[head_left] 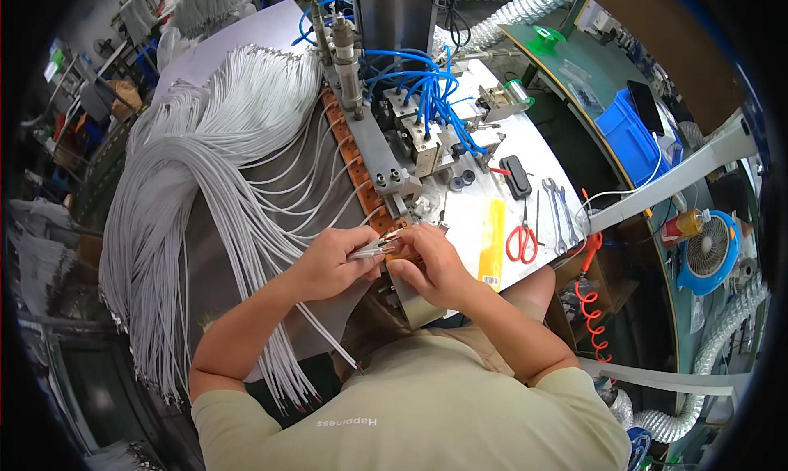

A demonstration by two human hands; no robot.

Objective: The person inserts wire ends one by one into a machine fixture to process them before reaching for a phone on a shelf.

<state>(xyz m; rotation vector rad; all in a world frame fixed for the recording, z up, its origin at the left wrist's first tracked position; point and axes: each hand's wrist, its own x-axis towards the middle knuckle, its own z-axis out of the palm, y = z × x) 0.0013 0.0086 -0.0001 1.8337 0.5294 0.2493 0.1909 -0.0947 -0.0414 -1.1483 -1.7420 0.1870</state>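
Observation:
My left hand (328,267) is closed round a few grey-white cables (367,250) near their stripped ends, where thin coloured wires stick out. With thumb and forefinger together, my right hand (441,267) works at those wire ends. What its fingertips pinch is too small to make out. Both hands are over the near end of an orange fixture strip (359,174), which runs along a grey metal press (361,134). Several single cables lead from the strip to a large pile of grey-white cables (176,163) on the left.
Blue air hoses (427,85) loop over the press. To the right lie red-handled scissors (522,243), wrenches (561,217), a black oval tool (516,178) and a yellow strip (492,241). A red coiled hose (593,311) hangs beyond the table's edge, near a blue fan (710,252).

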